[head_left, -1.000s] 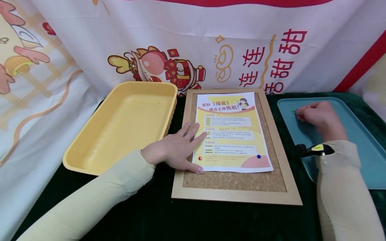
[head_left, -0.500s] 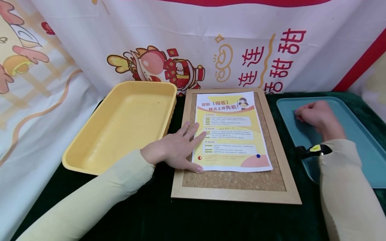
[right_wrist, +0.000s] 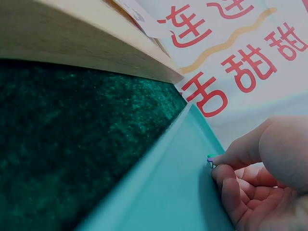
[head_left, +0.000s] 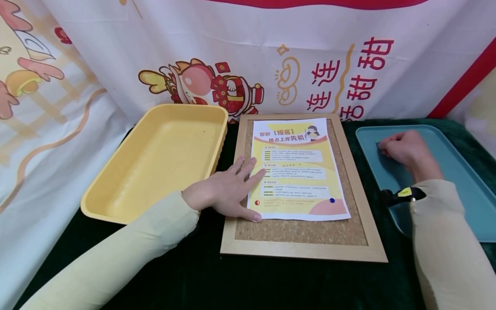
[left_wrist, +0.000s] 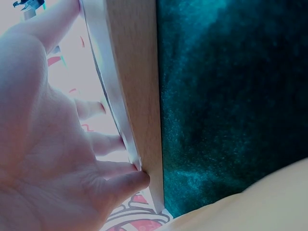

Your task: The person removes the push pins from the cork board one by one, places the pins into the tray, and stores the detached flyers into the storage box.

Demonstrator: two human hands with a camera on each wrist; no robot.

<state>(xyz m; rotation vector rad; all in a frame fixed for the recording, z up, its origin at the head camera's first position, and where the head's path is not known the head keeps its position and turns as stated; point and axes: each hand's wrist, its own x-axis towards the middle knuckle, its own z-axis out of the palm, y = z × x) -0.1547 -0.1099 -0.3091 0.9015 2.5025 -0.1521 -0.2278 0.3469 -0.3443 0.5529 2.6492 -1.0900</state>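
A yellow and white printed flyer (head_left: 296,150) lies on a wood-framed cork board (head_left: 302,234). A red thumbtack (head_left: 257,203) sits near its lower left corner and a blue thumbtack (head_left: 332,200) near its lower right. My left hand (head_left: 230,191) rests with spread fingers over the board's left frame and the flyer's left edge. Over the teal tray (head_left: 461,189), my right hand (head_left: 407,150) pinches a small thumbtack (right_wrist: 211,159) between thumb and forefinger. Green and purple show on the tack; the fingers hide part of it.
To the left of the board stands a yellow plastic bin (head_left: 155,159), with my left forearm across its near right corner. Dark green cloth (head_left: 248,282) covers the table. A printed white cloth (head_left: 232,38) hangs behind the board.
Both hands keep nearly the same places. My right forearm has shifted very slightly, while the fingers stay pinched over the tray. The flyer and board have not moved.
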